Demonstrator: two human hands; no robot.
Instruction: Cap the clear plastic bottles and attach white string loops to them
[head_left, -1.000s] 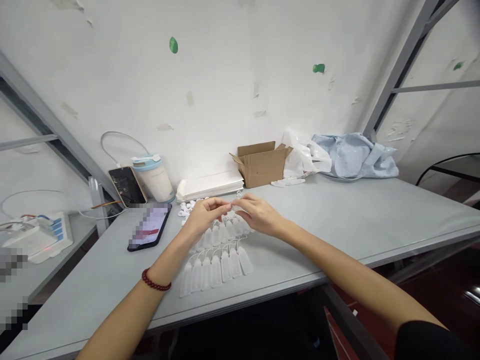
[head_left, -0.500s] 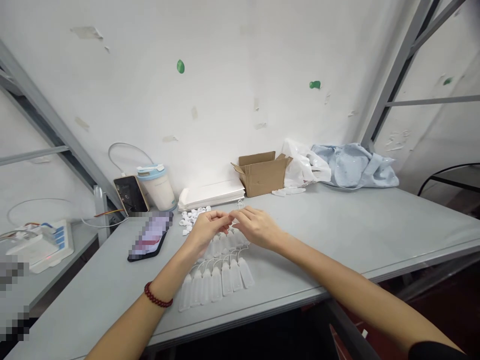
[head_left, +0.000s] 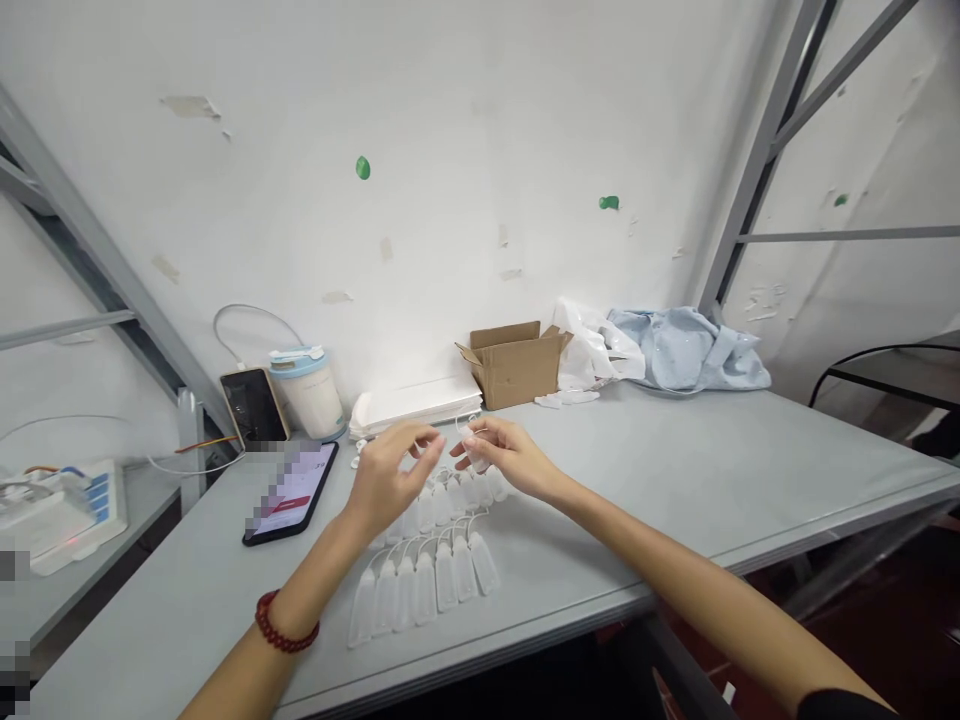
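Note:
My left hand (head_left: pixel 384 472) hovers over the table with thumb and forefinger apart and nothing visible between them. Just to its right, my right hand (head_left: pixel 519 462) pinches a small translucent white plastic piece with a thin cord loop (head_left: pixel 475 455) between thumb and fingers. Below the hands lies a front row of flat translucent plastic pieces with white cord loops (head_left: pixel 425 590), side by side. A second row of similar pieces (head_left: pixel 454 500) lies behind it, partly covered by my left hand. Small white caps (head_left: pixel 358 455) show behind my left hand, mostly hidden.
A phone (head_left: pixel 294 495) lies at the left, near a lidded cup (head_left: pixel 307 395) and another propped device (head_left: pixel 253 408). Along the wall stand a white stack (head_left: pixel 412 402), an open cardboard box (head_left: pixel 517 370), a white plastic bag (head_left: pixel 592 350) and light blue cloth (head_left: pixel 686 350).
My hands, which were together at the fingertips, have parted. The left has moved back leftward with its fingers spreading, and the white piece now shows in my right hand. The view has shifted slightly.

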